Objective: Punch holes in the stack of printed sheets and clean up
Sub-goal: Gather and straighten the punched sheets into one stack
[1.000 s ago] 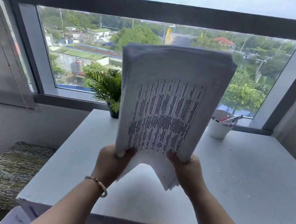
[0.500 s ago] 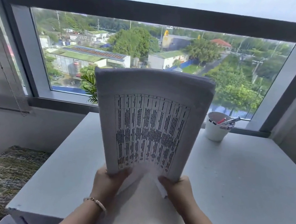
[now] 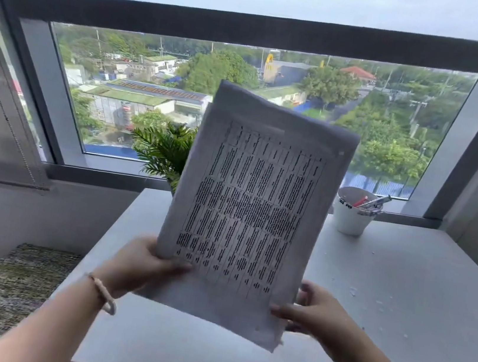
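Observation:
I hold a stack of printed sheets upright above the white table, its top leaning to the right. Rows of dark text run across the front sheet. My left hand grips the stack's lower left edge, thumb on the front sheet. At the lower right corner, my right hand pinches the stack, fingers behind the paper. The sheets at the bottom are fanned and uneven. No hole punch is in view.
A white cup with pens stands at the back right of the table. A green potted plant sits at the back, partly behind the paper. Small paper bits lie scattered on the table's right side. A woven mat lies left, below.
The stack has dropped from its raised height and tilted clockwise. Both hands have shifted along the bottom edge, the right one lower than the left.

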A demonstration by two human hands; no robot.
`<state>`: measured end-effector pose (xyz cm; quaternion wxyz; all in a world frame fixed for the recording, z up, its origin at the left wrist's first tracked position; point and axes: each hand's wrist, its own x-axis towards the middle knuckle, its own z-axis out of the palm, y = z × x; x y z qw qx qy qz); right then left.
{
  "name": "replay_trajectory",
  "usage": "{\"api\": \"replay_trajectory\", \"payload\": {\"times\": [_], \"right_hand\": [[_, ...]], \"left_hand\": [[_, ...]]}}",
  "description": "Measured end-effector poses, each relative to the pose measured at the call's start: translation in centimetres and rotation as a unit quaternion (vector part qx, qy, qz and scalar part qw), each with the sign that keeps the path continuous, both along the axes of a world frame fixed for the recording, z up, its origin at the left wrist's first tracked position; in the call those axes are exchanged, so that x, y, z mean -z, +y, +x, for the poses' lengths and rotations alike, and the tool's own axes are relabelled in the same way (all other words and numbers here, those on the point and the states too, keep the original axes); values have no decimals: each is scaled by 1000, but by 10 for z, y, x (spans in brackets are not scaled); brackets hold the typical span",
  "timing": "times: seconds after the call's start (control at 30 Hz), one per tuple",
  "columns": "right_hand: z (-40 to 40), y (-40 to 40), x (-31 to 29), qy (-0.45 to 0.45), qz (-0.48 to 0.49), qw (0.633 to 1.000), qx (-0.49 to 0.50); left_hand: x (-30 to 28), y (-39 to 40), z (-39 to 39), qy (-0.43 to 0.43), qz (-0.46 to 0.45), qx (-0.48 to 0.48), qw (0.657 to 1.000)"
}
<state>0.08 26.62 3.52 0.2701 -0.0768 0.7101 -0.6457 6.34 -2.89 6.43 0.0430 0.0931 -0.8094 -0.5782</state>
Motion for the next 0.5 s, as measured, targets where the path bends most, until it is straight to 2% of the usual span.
{"api": "replay_trajectory", "payload": {"times": [0.03, 0.1, 0.17, 0.23, 0.27, 0.3, 0.37, 0.43, 0.5], "right_hand": [[-1, 7, -8, 17, 31, 999, 7], [-3, 15, -29, 110, 99, 984, 104], [-3, 20, -57, 275, 161, 924, 210], [-8, 25, -86, 401, 235, 861, 204], [-14, 28, -100, 407, 263, 860, 159], [-21, 31, -112, 367, 266, 887, 92], [-29, 37, -124, 195, 182, 961, -76], [-34, 44, -116, 50, 95, 977, -185], [-32, 50, -95, -26, 45, 972, -231]], "left_hand": [[-9, -11, 1, -22, -29, 32, 999], [-23, -31, 0, -57, -151, 74, 984], [-31, -43, -3, -75, -260, 127, 954], [-44, -47, -4, -95, -306, 177, 931], [-51, -47, -4, -107, -309, 202, 923], [-59, -46, -3, -124, -300, 227, 918], [-68, -46, 0, -157, -265, 277, 910], [-72, -47, 5, -207, -220, 314, 900], [-68, -49, 8, -260, -175, 333, 889]]}}
